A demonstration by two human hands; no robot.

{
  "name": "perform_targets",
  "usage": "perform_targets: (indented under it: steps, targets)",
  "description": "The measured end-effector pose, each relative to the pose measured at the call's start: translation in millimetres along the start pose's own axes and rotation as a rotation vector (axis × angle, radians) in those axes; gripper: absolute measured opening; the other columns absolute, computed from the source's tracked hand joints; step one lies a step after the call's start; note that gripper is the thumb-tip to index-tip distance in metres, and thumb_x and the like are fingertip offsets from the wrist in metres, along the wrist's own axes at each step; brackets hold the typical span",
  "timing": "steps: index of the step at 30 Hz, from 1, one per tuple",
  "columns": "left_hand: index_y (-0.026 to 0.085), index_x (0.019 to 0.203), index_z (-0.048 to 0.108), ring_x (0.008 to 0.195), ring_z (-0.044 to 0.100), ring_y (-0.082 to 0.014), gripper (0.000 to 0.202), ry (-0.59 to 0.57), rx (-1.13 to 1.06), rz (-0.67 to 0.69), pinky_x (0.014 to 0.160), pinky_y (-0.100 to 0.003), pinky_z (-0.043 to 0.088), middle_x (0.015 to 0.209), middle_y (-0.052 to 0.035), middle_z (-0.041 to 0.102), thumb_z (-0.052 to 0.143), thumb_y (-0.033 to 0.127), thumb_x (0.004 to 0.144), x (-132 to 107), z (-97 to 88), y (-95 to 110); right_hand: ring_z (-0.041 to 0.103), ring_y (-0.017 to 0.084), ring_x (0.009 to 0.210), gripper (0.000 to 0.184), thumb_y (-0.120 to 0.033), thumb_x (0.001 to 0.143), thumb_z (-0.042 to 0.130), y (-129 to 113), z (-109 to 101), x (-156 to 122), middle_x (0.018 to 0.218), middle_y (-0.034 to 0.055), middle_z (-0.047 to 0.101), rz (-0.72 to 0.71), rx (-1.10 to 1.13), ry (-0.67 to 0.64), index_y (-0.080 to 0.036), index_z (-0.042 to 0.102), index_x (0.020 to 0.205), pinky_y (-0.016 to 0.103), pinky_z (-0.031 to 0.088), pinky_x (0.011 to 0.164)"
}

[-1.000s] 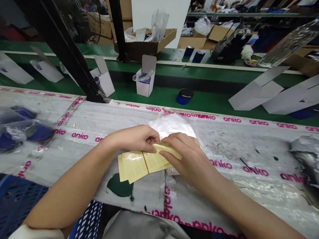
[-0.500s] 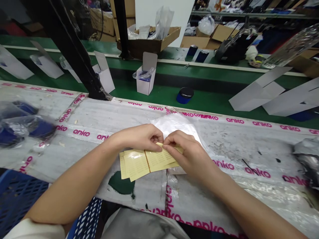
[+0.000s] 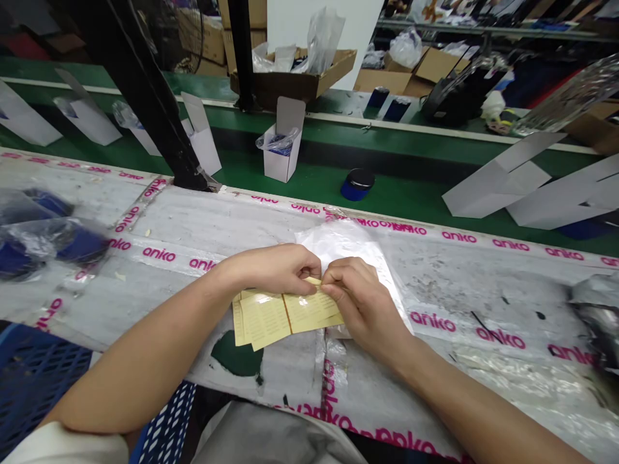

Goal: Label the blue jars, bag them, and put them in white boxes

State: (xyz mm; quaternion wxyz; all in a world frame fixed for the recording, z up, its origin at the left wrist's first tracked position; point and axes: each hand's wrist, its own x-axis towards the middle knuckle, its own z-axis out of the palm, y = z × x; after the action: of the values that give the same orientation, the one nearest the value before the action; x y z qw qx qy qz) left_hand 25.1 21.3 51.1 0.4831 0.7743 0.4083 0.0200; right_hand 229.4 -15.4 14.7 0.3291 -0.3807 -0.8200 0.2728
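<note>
Your right hand (image 3: 367,299), more open a second ago, now pinches the rectangular yellow paper sheets (image 3: 271,317) by their edge; your left hand (image 3: 280,267), wrist bent, grips them above the grey plastic-covered table (image 3: 435,277).

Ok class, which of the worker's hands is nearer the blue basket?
Left. The left hand is beyond the basket and to its right, at the upper edge of the yellow sheets; the right hand is farther right, at the same edge.
</note>
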Motion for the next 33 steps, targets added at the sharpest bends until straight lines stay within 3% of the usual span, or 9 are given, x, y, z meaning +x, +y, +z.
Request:
perform_targets:
  steps: [7, 11, 15, 18, 22, 25, 28, 30, 33]
  targets:
    - [0.02, 0.075, 0.058, 0.056, 0.044, -0.0121, 0.006, 0.04, 0.04, -0.015, 0.052, -0.028, 0.027, 0.066, 0.003, 0.052, 0.062, 0.024, 0.078, -0.2, -0.1, -4.0, 0.064, 0.021, 0.084, 0.014, -0.035, 0.092, 0.064, 9.5, -21.2, 10.2, 0.094, 0.0058, 0.068, 0.347, 0.276, 0.076, -0.022, 0.068, 0.091, 0.036, 0.053, 0.072]
    - [0.02, 0.083, 0.065, 0.064, 0.052, -0.0146, 0.017, 0.138, 0.028, -0.022, 0.055, -0.027, 0.03, 0.074, 0.0014, 0.059, 0.071, 0.035, 0.077, -4.3, -5.0, -4.6, 0.064, 0.023, 0.094, 0.032, -0.043, 0.089, 0.069, 32.3, -46.5, 29.0, 0.108, 0.009, 0.068, 0.362, 0.238, 0.233, -0.023, 0.068, 0.115, 0.038, 0.057, 0.076]
    - [0.019, 0.077, 0.064, 0.074, 0.056, -0.018, 0.024, 0.362, 0.037, -0.025, 0.062, -0.028, 0.036, 0.08, -0.0013, 0.063, 0.067, 0.042, 0.084, -1.1, -7.1, -6.4, 0.06, 0.027, 0.109, 0.063, -0.037, 0.084, 0.071, 68.1, -60.4, 77.1, 0.126, 0.0163, 0.059, 0.288, -0.039, 0.305, -0.019, 0.051, 0.141, 0.044, 0.056, 0.086]
    - [0.019, 0.073, 0.059, 0.068, 0.053, -0.0171, 0.03, 0.524, 0.037, -0.055, 0.06, -0.028, 0.034, 0.072, 0.0, 0.06, 0.062, 0.044, 0.089, 6.6, -5.7, -12.4, 0.049, 0.033, 0.131, 0.092, -0.032, 0.078, 0.076, 92.0, -57.5, 123.6, 0.147, 0.0237, 0.044, 0.263, -0.144, 0.258, -0.016, 0.029, 0.155, 0.05, 0.048, 0.101]
    - [0.019, 0.071, 0.057, 0.067, 0.055, -0.017, 0.029, 0.658, -0.016, -0.055, 0.063, -0.028, 0.04, 0.068, 0.0004, 0.059, 0.061, 0.04, 0.09, 14.9, -5.0, -26.0, 0.055, 0.033, 0.126, 0.092, -0.021, 0.076, 0.073, 100.9, -46.8, 160.3, 0.133, 0.0215, 0.055, 0.284, -0.104, 0.188, -0.014, 0.026, 0.154, 0.056, 0.042, 0.107]
    - [0.019, 0.091, 0.064, 0.087, 0.063, -0.0203, 0.017, 0.823, -0.052, -0.003, 0.077, -0.032, 0.049, 0.091, -0.0036, 0.067, 0.065, 0.036, 0.089, 15.6, -4.8, -31.5, 0.063, 0.027, 0.114, 0.088, -0.019, 0.076, 0.072, 83.0, -43.0, 151.7, 0.123, 0.0137, 0.063, 0.236, -0.033, 0.136, -0.02, 0.027, 0.152, 0.051, 0.047, 0.105]
    - [0.026, 0.132, 0.056, 0.133, 0.052, -0.0256, 0.053, 0.93, -0.058, 0.099, 0.105, -0.041, 0.046, 0.144, -0.0086, 0.054, 0.075, 0.032, 0.083, 14.3, -1.7, -28.8, 0.062, 0.024, 0.123, 0.088, -0.021, 0.078, 0.075, 52.9, -43.3, 117.8, 0.13, 0.0117, 0.061, 0.069, 0.109, 0.031, -0.025, 0.027, 0.151, 0.045, 0.046, 0.11]
    - [0.031, 0.146, 0.043, 0.15, 0.034, -0.0276, 0.078, 0.882, -0.098, 0.145, 0.118, -0.046, 0.037, 0.162, -0.0082, 0.037, 0.081, 0.033, 0.079, 14.8, 2.2, -24.5, 0.057, 0.024, 0.13, 0.084, -0.021, 0.083, 0.073, 34.5, -42.9, 90.9, 0.136, 0.0117, 0.059, -0.038, 0.176, -0.025, -0.029, 0.026, 0.152, 0.046, 0.045, 0.113]
    - [0.032, 0.15, 0.04, 0.151, 0.034, -0.0302, 0.087, 0.746, -0.194, 0.181, 0.123, -0.052, 0.03, 0.162, -0.0083, 0.04, 0.085, 0.029, 0.075, 18.5, 9.8, -19.6, 0.05, 0.025, 0.139, 0.075, -0.017, 0.091, 0.065, 18.4, -38.5, 58.5, 0.148, 0.0102, 0.051, -0.099, 0.111, -0.068, -0.034, 0.026, 0.153, 0.051, 0.042, 0.116]
